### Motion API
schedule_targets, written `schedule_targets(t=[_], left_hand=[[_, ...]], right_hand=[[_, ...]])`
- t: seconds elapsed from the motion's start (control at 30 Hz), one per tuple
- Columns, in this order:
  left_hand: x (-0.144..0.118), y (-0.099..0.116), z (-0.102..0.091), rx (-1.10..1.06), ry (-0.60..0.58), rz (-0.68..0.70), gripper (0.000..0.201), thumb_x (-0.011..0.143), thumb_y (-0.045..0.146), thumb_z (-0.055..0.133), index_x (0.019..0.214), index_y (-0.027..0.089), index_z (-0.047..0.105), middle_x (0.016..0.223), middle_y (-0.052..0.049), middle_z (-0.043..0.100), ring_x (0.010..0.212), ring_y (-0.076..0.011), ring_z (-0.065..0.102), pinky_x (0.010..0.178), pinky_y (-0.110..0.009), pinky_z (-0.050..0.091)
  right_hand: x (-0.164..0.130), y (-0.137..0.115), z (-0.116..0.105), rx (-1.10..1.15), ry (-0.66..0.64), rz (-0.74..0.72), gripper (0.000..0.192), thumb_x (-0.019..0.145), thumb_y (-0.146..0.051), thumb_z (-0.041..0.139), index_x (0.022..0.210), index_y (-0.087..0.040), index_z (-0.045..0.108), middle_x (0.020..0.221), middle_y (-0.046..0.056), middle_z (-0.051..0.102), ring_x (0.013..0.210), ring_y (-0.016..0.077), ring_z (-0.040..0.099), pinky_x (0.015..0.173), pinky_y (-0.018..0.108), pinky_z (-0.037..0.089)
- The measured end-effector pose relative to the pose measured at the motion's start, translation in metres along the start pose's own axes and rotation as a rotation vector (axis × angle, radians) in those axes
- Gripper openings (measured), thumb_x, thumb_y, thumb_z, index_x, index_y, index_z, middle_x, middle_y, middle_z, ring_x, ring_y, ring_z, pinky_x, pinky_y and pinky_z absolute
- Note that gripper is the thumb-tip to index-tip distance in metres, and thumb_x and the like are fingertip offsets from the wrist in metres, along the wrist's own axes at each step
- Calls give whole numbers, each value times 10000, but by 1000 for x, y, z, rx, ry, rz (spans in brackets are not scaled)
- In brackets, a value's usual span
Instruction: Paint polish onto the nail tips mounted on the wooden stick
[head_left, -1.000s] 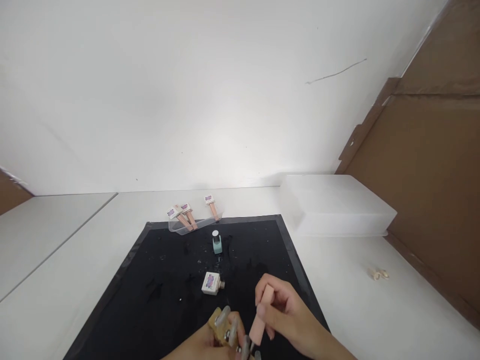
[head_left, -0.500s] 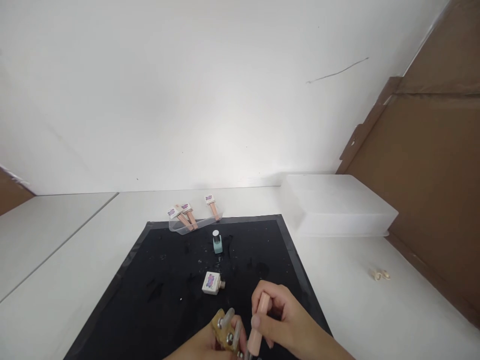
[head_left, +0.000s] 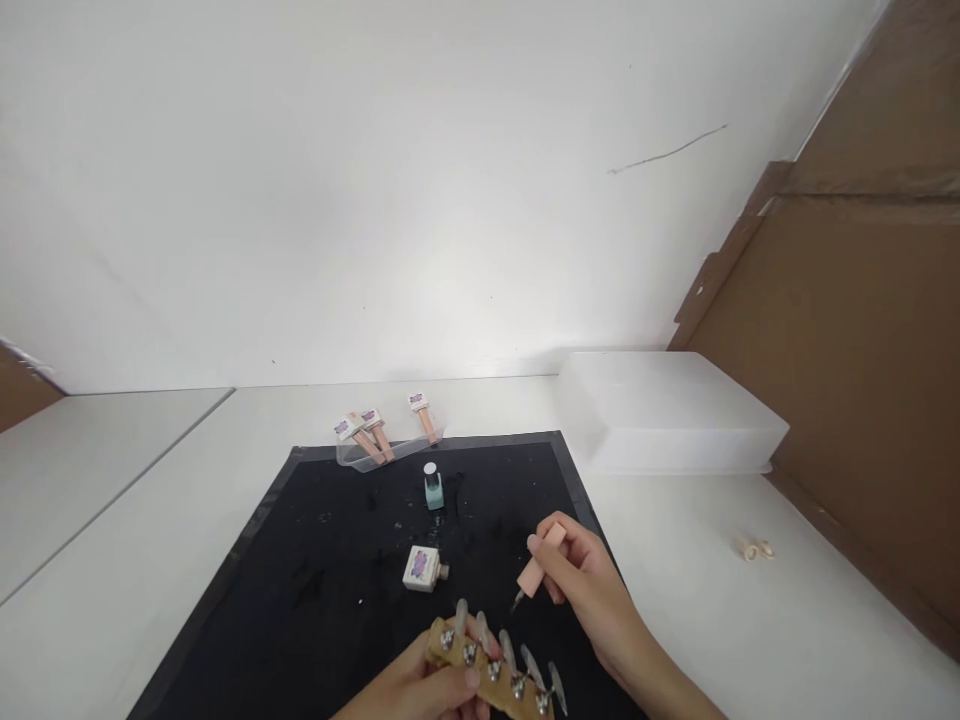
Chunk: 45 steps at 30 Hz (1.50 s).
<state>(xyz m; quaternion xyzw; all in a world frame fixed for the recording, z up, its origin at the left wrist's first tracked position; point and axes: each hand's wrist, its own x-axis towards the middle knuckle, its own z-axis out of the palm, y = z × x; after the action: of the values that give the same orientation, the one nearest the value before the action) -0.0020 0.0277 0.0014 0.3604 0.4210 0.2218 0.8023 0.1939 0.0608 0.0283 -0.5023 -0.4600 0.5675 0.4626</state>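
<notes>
Low in the view, my left hand (head_left: 427, 680) is closed on a tan strip holder (head_left: 487, 680) that carries several clear false nail tips (head_left: 508, 650) on metal mounts. My right hand (head_left: 585, 570) pinches the pink cap of a nail polish brush (head_left: 541, 562). Its thin brush end points down and left, just above the nail tips and apart from them. Left of the brush, an uncapped white nail polish bottle (head_left: 421, 568) with a purple label lies on the black mat (head_left: 315, 570). Behind it a light blue polish bottle (head_left: 434, 488) stands upright with its cap on.
Several pink-capped polish bottles (head_left: 373, 434) rest in a clear shallow tray (head_left: 409, 446) at the mat's far edge. A white box (head_left: 675, 415) stands at the back right by the brown cardboard wall (head_left: 862, 400). Small cream rings (head_left: 752, 549) lie on the right.
My right hand has moved up and right with the brush, away from my left hand. The strip holder has turned, so its row of nail tips now shows.
</notes>
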Motion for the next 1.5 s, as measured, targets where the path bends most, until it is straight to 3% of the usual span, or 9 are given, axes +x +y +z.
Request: schedule_targets(t=[0.3,0.5,0.67,0.77,0.87,1.0,1.13,1.3,1.5], left_hand=[[12,-9,-4,193,52,245,458,666,501,673,996,193,593,708,15,545,593,-119,524,574,-281,428],[9,-5,-3,237,196,323,510,656,515,672,1045,212,541,765,10,531,661,-129,518,616,-279,428],[10,-4,-5,217,202,350,411,673,530,643,854,239,415,705,54,450,609,-113,481,572,-260,383],[12,-3,-9,407,226,406,336,685,448,649,771,230,407,663,61,407,585,-108,390,552,-247,317],[10,-1,-9,719,368,477,260,625,328,693,704,214,473,696,33,441,593,-124,373,545,-246,276],[6,2,-6,955,519,385,212,618,365,694,737,225,588,729,3,494,545,-138,401,512,-251,250],[3,4,-5,1020,564,333,220,608,384,705,759,243,628,731,-13,558,549,-158,447,515,-253,250],[-3,13,-16,981,495,308,255,603,308,711,851,273,662,848,-16,620,514,-140,434,531,-246,283],[-12,24,-25,1048,474,240,274,675,225,587,942,229,651,692,8,539,488,-141,441,502,-246,287]], right_hand=[[1,-5,-3,21,33,-32,357,784,-493,599,654,-200,441,504,-82,340,456,90,295,468,230,256],[1,-5,-1,35,41,-20,383,747,-521,625,648,-202,438,501,-84,345,442,87,297,459,227,245],[1,-7,-1,43,45,-16,373,756,-506,620,646,-198,440,504,-83,349,449,86,298,466,226,252],[0,-8,-1,49,56,-14,365,754,-501,622,643,-198,452,501,-82,347,450,89,299,467,227,256],[0,-7,-2,54,61,-26,353,759,-494,620,651,-199,460,501,-81,354,448,89,291,463,227,249],[1,-6,-2,50,55,-30,345,764,-489,616,661,-200,460,504,-79,359,452,92,295,466,228,253],[1,-7,-2,49,59,-30,340,767,-480,613,660,-197,457,505,-78,374,459,90,294,470,224,256],[2,-5,-3,53,63,-43,328,775,-466,608,668,-194,460,499,-77,395,462,89,295,471,224,260],[2,-4,-3,53,66,-38,335,771,-473,614,663,-194,464,491,-82,375,457,86,288,464,221,257]])
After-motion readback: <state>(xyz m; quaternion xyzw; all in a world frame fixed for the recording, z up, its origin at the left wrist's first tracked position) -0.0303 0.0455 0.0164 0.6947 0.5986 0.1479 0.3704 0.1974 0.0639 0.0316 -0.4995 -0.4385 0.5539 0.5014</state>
